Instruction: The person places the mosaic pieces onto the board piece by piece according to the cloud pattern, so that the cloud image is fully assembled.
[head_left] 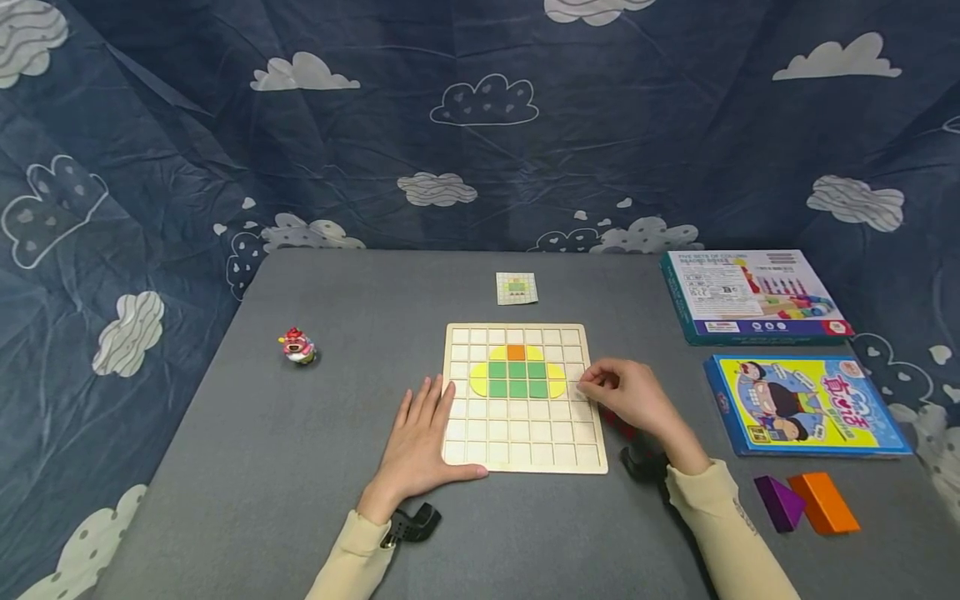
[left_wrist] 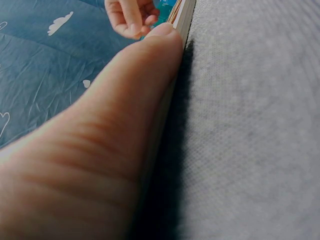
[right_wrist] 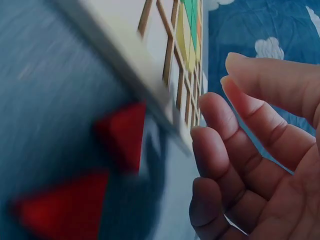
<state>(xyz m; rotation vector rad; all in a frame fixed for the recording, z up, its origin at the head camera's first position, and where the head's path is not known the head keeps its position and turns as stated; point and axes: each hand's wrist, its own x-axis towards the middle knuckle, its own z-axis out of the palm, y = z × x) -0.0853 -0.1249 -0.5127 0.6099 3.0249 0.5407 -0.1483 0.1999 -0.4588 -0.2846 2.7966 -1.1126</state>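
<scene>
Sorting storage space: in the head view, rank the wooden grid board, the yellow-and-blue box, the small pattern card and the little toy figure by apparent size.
1. wooden grid board
2. yellow-and-blue box
3. Small pattern card and toy figure look alike; the card lies farther off, so unranked.

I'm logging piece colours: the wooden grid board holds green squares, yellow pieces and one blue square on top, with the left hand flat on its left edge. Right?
Not quite. The top square on the wooden grid board is orange, not blue, as the head view shows. The left hand does lie flat on its left edge.
</scene>
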